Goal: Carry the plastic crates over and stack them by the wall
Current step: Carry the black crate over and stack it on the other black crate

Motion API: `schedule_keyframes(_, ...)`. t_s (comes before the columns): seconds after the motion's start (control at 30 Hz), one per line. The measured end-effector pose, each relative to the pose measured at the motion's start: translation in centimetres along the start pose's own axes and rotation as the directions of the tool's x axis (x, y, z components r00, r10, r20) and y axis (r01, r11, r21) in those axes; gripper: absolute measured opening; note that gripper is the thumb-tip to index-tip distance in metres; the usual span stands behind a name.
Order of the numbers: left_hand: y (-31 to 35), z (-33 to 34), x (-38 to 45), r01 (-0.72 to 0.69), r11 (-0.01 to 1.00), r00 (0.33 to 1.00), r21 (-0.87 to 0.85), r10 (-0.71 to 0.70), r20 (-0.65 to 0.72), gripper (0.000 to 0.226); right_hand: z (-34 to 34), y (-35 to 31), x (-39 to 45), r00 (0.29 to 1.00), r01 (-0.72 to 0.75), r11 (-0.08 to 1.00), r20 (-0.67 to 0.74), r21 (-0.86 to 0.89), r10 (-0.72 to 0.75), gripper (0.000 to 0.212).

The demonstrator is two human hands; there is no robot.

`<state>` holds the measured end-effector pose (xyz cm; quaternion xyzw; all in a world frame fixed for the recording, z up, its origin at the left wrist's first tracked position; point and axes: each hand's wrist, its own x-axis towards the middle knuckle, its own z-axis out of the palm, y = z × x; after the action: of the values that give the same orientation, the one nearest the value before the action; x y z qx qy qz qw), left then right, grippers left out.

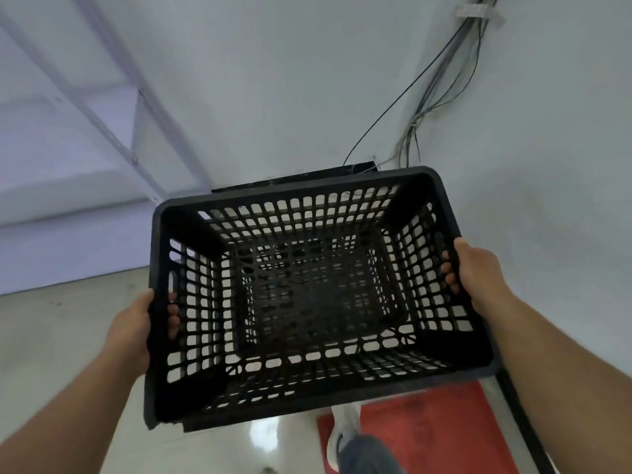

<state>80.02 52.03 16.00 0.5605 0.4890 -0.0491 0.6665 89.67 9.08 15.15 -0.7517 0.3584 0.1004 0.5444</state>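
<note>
I hold a black plastic crate [318,295] with perforated walls and floor in front of me, above the floor and seen from above into its empty inside. My left hand [131,331] grips its left rim, with fingers hooked through the handle slot. My right hand [477,270] grips the right rim the same way. Through the crate's holes another dark perforated layer shows below; I cannot tell whether it is a second crate. A black edge [297,177] shows just behind the crate at the foot of the white wall [307,80].
Cables [441,83] run down the wall at the right. A white metal frame [113,114] leans at the left. A red mat [427,429] lies on the glossy floor below the crate, with my leg and shoe [345,439] on it. A dark strip [526,422] runs along the right.
</note>
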Motion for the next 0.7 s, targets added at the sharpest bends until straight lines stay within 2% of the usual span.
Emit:
schedule_keyframes(0.33,0.2,3.3,8.0,0.036,0.999,0.998,-0.030,-0.038,-0.049,0.036,6.0,-1.5,8.8,1.000,0.006,0.996,0.030,-0.088,-0.003,0.039)
schedule_keyframes(0.7,0.3,5.8,14.1,0.050,0.999,0.997,0.001,-0.050,-0.059,0.036,9.1,-1.7,13.0,0.999,-0.023,0.992,0.031,-0.127,0.028,0.038)
